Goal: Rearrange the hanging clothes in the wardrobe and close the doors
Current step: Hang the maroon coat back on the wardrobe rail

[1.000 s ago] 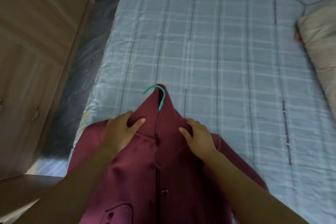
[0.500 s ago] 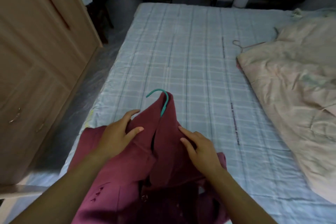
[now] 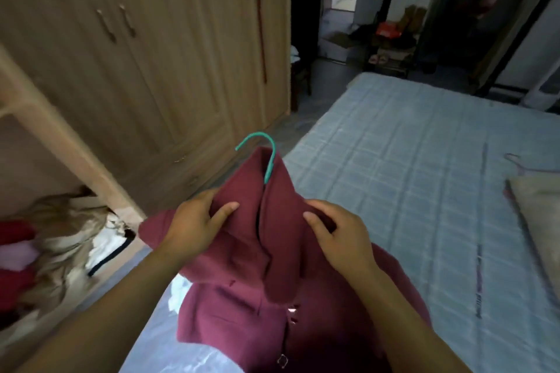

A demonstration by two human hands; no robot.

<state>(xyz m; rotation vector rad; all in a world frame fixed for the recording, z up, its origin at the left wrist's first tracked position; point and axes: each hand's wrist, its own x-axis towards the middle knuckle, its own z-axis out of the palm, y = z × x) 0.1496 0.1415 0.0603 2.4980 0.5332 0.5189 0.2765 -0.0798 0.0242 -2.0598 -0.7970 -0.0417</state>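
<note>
with both hands up at the collar, the left hand (image 3: pixel 194 227) pinches the maroon coat (image 3: pixel 272 251) at its left shoulder, and the right hand (image 3: pixel 339 239) grips the other side. a teal hanger hook (image 3: pixel 263 154) pokes out of the neck. coat hangs over the blue checked bed (image 3: pixel 409 160) edge, beside the wooden wardrobe (image 3: pixel 136 54), one compartment open at left.

No legible text; possibly blurred print along the bed sheet (image 3: pixel 424 191) stripe.
</note>
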